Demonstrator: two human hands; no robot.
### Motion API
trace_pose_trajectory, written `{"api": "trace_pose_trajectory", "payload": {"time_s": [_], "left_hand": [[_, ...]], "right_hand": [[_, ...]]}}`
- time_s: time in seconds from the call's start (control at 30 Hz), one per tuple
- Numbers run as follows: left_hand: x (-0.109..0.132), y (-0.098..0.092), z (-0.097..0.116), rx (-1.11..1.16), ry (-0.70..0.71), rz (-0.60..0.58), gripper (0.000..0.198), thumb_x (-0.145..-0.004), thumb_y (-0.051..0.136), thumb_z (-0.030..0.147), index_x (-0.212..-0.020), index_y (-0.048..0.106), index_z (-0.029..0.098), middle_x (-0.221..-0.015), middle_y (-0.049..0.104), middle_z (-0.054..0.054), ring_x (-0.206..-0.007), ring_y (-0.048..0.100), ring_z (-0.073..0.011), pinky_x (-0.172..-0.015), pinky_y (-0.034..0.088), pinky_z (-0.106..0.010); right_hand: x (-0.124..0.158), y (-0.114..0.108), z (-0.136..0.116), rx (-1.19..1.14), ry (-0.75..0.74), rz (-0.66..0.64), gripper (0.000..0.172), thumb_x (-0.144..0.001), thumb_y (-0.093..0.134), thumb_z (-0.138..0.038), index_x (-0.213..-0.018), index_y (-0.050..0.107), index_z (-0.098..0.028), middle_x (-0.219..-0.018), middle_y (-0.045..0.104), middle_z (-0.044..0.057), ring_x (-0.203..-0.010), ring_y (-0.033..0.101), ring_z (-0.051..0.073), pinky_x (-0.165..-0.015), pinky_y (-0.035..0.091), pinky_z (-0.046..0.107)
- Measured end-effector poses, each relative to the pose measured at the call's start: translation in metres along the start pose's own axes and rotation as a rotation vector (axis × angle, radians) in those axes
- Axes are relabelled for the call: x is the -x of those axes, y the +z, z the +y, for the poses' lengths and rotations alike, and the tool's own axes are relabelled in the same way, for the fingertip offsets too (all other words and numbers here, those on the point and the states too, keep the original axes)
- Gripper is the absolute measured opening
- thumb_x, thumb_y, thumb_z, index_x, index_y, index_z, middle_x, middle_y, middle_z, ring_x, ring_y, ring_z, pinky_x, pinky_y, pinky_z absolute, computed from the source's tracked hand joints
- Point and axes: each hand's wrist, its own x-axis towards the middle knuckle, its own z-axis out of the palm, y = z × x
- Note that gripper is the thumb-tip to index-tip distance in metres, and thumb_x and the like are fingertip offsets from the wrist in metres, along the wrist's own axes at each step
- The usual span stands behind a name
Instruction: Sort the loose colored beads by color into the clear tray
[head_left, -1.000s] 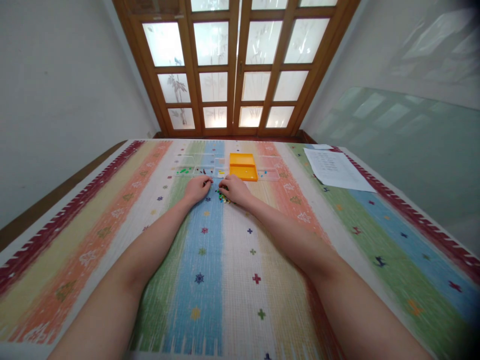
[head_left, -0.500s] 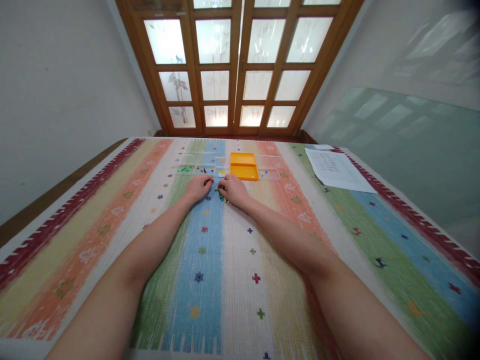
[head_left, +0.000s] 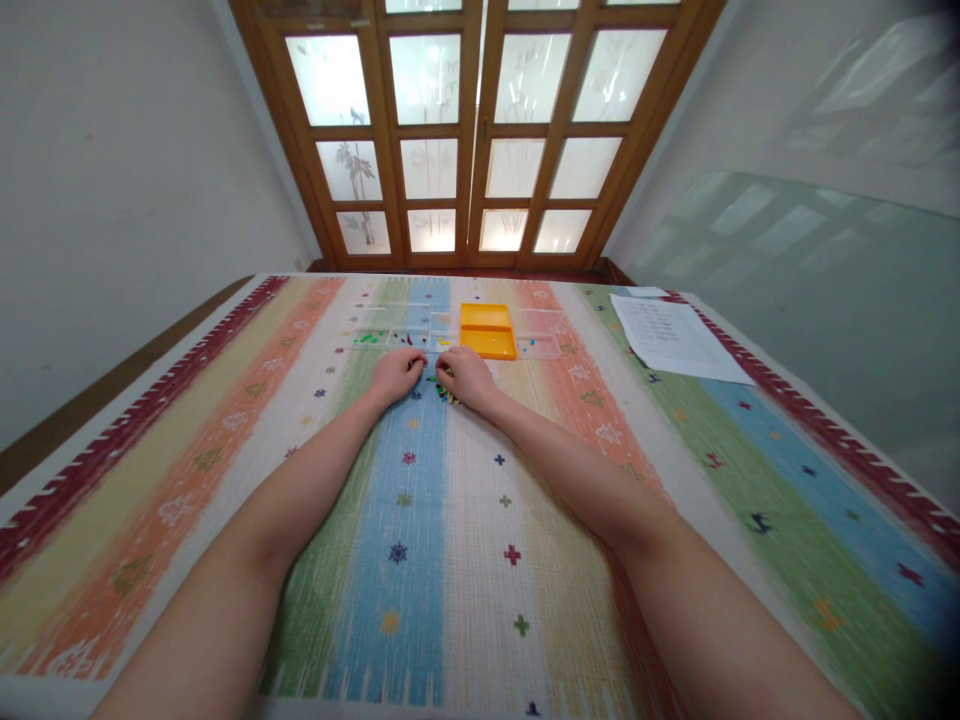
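Note:
My left hand (head_left: pixel 397 376) rests on the cloth with curled fingers; whatever they pinch is too small to make out. Close by on its right, my right hand (head_left: pixel 465 374) bends its fingers over a small pile of mixed coloured pieces (head_left: pixel 445 391), partly hiding it. What its fingertips hold, if anything, cannot be seen. Just beyond the hands lie clear plastic boxes with small pieces: green pieces (head_left: pixel 367 339) at the left, dark ones (head_left: pixel 409 340) in the middle, yellow ones (head_left: pixel 443 342) beside them. An orange open box (head_left: pixel 487 346) sits behind my right hand.
Right of the orange box is a clear pinkish box (head_left: pixel 544 347) with a few blue pieces. White printed sheets (head_left: pixel 679 338) lie at the far right. A striped tablecloth (head_left: pixel 405 600) covers the table. Wooden glazed doors (head_left: pixel 472 130) stand behind it.
My right hand has shifted very slightly up and left beside the pile, showing a little more of it. My left hand stays in the same place.

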Motion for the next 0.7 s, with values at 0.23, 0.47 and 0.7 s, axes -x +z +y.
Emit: {"api": "trace_pose_trajectory", "payload": {"time_s": [0.23, 0.47, 0.7], "left_hand": [[0.0, 0.002, -0.001, 0.044, 0.015, 0.015, 0.025, -0.095, 0.056, 0.025, -0.102, 0.079, 0.023, -0.11, 0.079, -0.007, -0.105, 0.07, -0.0267, -0.099, 0.052, -0.039], [0.0, 0.001, 0.001, 0.036, 0.015, 0.007, 0.025, -0.094, 0.055, 0.023, -0.1, 0.079, 0.023, -0.108, 0.079, -0.006, -0.104, 0.069, -0.0257, -0.098, 0.052, -0.038], [0.0, 0.002, -0.001, 0.043, 0.035, -0.003, 0.026, -0.095, 0.054, 0.024, -0.101, 0.079, 0.022, -0.108, 0.079, -0.007, -0.104, 0.069, -0.0251, -0.097, 0.052, -0.038]], "right_hand": [[-0.009, 0.0, 0.026, -0.405, 0.195, 0.178, 0.009, -0.086, 0.059, -0.024, -0.09, 0.066, -0.02, -0.082, 0.068, 0.0, -0.077, 0.061, 0.017, -0.073, 0.044, 0.027], [-0.019, -0.002, 0.052, -0.618, 0.33, 0.228, 0.018, -0.083, 0.062, -0.035, -0.09, 0.068, -0.02, -0.087, 0.071, 0.003, -0.081, 0.063, 0.019, -0.076, 0.05, 0.029], [-0.034, -0.007, 0.053, -0.765, 0.406, 0.215, 0.025, -0.083, 0.066, -0.04, -0.089, 0.072, -0.017, -0.083, 0.07, 0.003, -0.072, 0.06, 0.016, -0.066, 0.048, 0.027]]}}
